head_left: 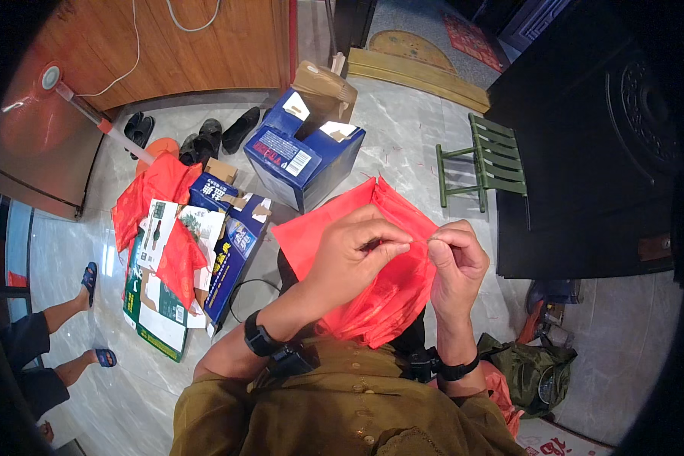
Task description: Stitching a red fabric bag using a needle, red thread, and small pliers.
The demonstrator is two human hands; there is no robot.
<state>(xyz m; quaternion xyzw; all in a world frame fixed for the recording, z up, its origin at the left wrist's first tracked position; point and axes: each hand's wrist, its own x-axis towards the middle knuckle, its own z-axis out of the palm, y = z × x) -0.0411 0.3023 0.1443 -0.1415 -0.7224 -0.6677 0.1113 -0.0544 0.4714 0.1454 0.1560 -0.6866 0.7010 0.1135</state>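
A stack of thin red cloth pieces (387,292) rests on my lap, with a broad flat panel on its left and many layered edges on its right. Above it my left hand (357,247) is closed, thumb and forefinger pinched together. My right hand (458,262) is pinched shut close beside it, fingertips almost meeting the left ones. Whatever lies between the fingertips, perhaps a fine thread or cloth edge, is too small to make out. Dark bands with small devices circle both wrists.
An open blue carton (304,163) stands ahead, near flattened boxes (159,304) with red cloth (156,194) on top. A green folding stool (494,163) is at the right, by a dark panel (585,152). A green bag (536,376) sits lower right. Another person's legs (68,311) show left.
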